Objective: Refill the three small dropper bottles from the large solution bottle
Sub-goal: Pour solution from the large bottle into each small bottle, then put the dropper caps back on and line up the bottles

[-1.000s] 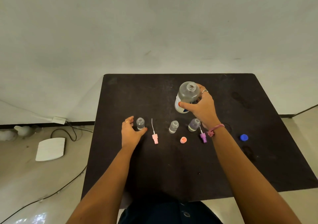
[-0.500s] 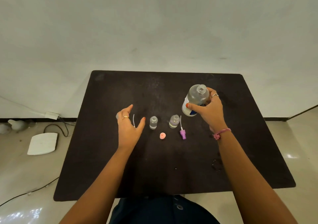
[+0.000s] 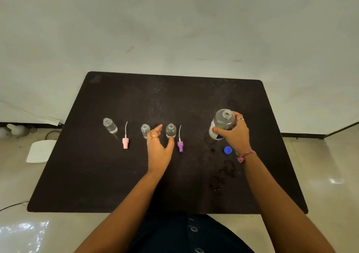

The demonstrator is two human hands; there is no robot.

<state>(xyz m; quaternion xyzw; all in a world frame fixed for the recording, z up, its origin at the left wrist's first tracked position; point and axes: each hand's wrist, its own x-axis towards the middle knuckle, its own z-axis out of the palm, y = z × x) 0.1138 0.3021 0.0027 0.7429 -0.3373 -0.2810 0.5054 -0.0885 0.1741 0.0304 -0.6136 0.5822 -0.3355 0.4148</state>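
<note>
Three small clear dropper bottles stand uncapped in a row on the black table point(image 3: 116, 184): the left bottle point(image 3: 110, 125), the middle bottle point(image 3: 145, 130) and the right bottle point(image 3: 171, 130). My left hand point(image 3: 159, 149) hovers open between the middle and right bottles, with its thumb tip by the right bottle's base. My right hand point(image 3: 236, 134) grips the large clear solution bottle point(image 3: 222, 123), uncapped and upright at the right. A pink dropper cap point(image 3: 125, 141) and a purple dropper cap point(image 3: 180, 145) lie beside the bottles. The blue cap point(image 3: 227, 150) lies near my right wrist.
Wet spots point(image 3: 223, 177) mark the table in front of the large bottle. On the floor to the left lie a white flat device point(image 3: 40, 151) and cables. A pale wall stands behind the table.
My left hand has moved right, from the left bottle to between the middle and right bottles. The large bottle in my right hand has shifted right and lower, near the blue cap.
</note>
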